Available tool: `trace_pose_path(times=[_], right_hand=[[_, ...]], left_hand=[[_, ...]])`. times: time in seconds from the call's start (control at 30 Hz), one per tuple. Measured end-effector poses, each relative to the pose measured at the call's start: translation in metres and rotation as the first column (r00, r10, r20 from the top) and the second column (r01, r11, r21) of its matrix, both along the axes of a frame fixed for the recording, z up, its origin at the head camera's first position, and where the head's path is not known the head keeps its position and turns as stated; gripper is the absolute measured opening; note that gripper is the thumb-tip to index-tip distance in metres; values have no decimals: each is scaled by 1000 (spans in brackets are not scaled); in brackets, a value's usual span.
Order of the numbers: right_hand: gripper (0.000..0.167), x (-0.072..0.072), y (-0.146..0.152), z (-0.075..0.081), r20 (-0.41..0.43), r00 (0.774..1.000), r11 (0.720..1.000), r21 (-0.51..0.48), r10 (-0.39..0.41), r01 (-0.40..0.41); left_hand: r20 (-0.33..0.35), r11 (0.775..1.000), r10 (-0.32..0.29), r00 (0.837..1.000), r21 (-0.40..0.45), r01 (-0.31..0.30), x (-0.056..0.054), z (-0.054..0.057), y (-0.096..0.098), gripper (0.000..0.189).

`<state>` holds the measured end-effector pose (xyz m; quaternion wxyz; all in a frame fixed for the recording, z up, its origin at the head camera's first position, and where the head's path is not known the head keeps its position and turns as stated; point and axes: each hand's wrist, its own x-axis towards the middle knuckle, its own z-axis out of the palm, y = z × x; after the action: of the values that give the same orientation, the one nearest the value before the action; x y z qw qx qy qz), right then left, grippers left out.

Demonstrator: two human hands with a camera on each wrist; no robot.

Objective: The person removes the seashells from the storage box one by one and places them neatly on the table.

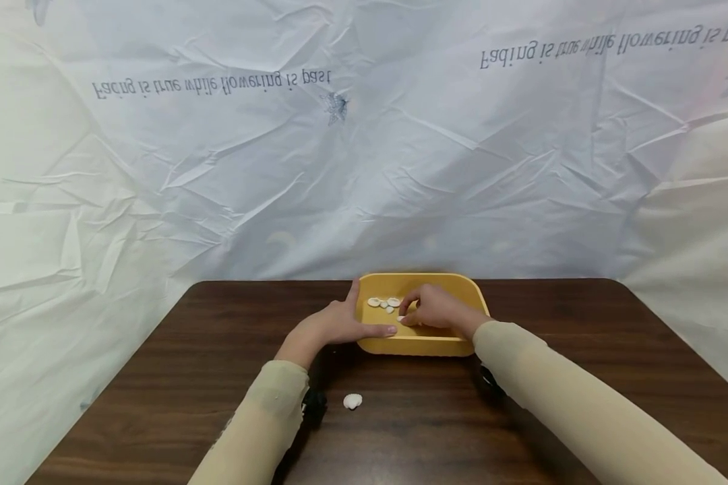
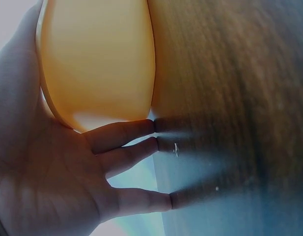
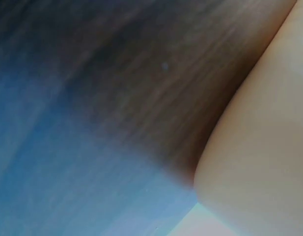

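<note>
A yellow tray [image 1: 415,347] sits near the table's far edge. My left hand [image 1: 334,322] lies spread against its left end, the thumb along the front rim. In the left wrist view, straight fingers [image 2: 126,160] reach down to the table beside the tray wall [image 2: 99,64]. Inside the tray, my right hand [image 1: 435,306] pinches a small white shell [image 1: 400,318] between thumb and fingertips. Several white shells [image 1: 373,302] lie on the tray floor just left of it. The right wrist view has only the tray's outer wall [image 3: 259,142] and the tabletop; the hand is hidden there.
One white scallop shell [image 1: 352,401] lies on the dark wooden table [image 1: 412,417] in front of the tray, right of the left forearm. A wrinkled pale sheet [image 1: 400,168] with printed lettering hangs behind the table and at its sides.
</note>
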<state>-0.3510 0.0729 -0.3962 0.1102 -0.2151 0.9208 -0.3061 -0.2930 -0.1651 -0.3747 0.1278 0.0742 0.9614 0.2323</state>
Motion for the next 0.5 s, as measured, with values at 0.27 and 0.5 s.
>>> trace_pose_path(times=[0.27,0.5], right_hand=[[10,1,0,-1,16,999,999,-31,-37,37],[13,2,0,-2,18,998,995,-74,-65,66]], left_hand=[[3,1000,-6,1000,7,6,2,1,-1,140],[-2,1000,1,1000,12,-1,3,0,0,140]])
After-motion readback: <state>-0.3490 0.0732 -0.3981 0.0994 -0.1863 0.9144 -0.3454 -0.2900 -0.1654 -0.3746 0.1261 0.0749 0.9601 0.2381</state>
